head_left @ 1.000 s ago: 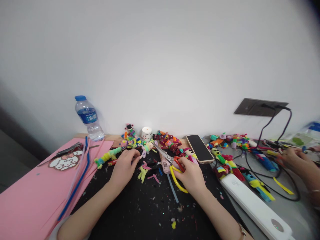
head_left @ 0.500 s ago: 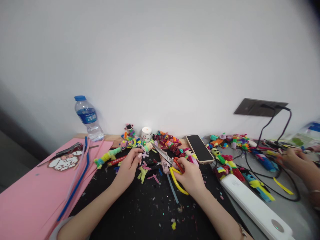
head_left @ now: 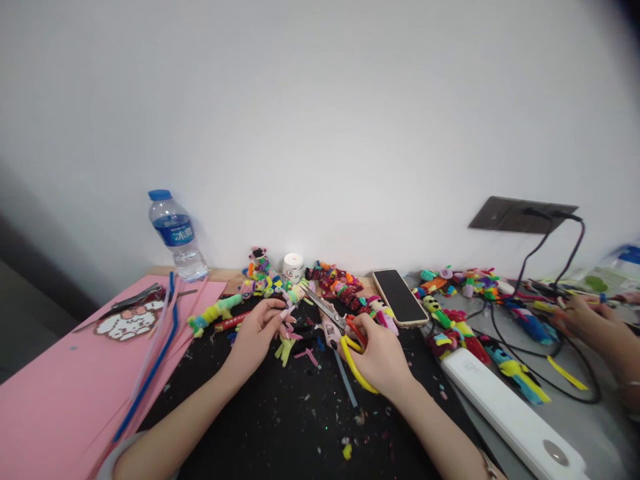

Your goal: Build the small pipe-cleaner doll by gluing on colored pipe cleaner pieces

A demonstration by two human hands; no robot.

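My left hand [head_left: 257,333] is closed in a pinch above the black mat [head_left: 280,427], with a small pale pink pipe cleaner piece [head_left: 287,313] at its fingertips. In my right hand [head_left: 377,353] are scissors [head_left: 327,310] with red and yellow handles, blades pointing up and left. Short yellow-green pipe cleaner pieces [head_left: 285,352] and pink ones [head_left: 311,358] lie between my hands. A pale pink tool-like object [head_left: 329,333], partly hidden, rests under the scissors. Just beyond my left fingers sits a pale green-yellow fuzzy figure [head_left: 296,292].
Fuzzy pipe cleaner dolls [head_left: 340,283] line the wall beside a white cup [head_left: 293,268] and phone [head_left: 400,298]. At left, a water bottle [head_left: 177,237] stands behind pink sheets [head_left: 60,387]. To the right are a white device [head_left: 510,413], black cables [head_left: 593,373] and another person's hand [head_left: 590,320].
My left fingertips have dipped slightly and closed together at the pale pink piece. The scissors and my right hand have shifted only a little.
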